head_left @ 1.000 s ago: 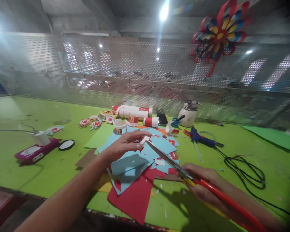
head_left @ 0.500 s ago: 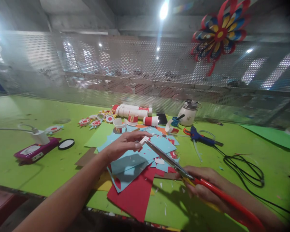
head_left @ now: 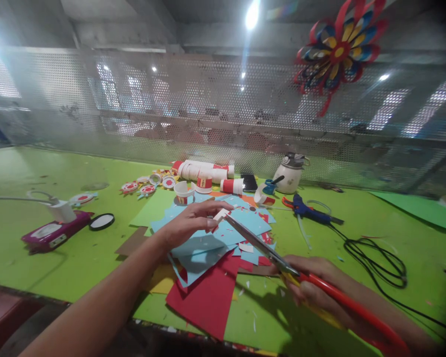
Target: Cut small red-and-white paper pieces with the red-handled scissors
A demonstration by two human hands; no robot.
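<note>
My right hand (head_left: 317, 266) grips scissors (head_left: 263, 249); at their tips my left hand (head_left: 193, 220) pinches a white scrap (head_left: 221, 214), likely light, bendable, best edge-held.

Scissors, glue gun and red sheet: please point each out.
Scissors (head_left: 327, 291): head view, on the red handle.
Glue gun (head_left: 312, 214): head view, on the blue body.
Red sheet (head_left: 205, 301): head view, on its exposed surface.

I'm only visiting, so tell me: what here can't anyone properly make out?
- Head view: the gripped end of the small white paper piece, hidden by the left hand.
- Head view: part of the handles of the red-and-yellow-handled metal scissors, covered by the right hand.
- Head view: the right side of the large green paper sheet, cut off by the picture's edge.
- Head view: shapes beyond the grey perforated metal screen, blurred by its mesh.
</note>
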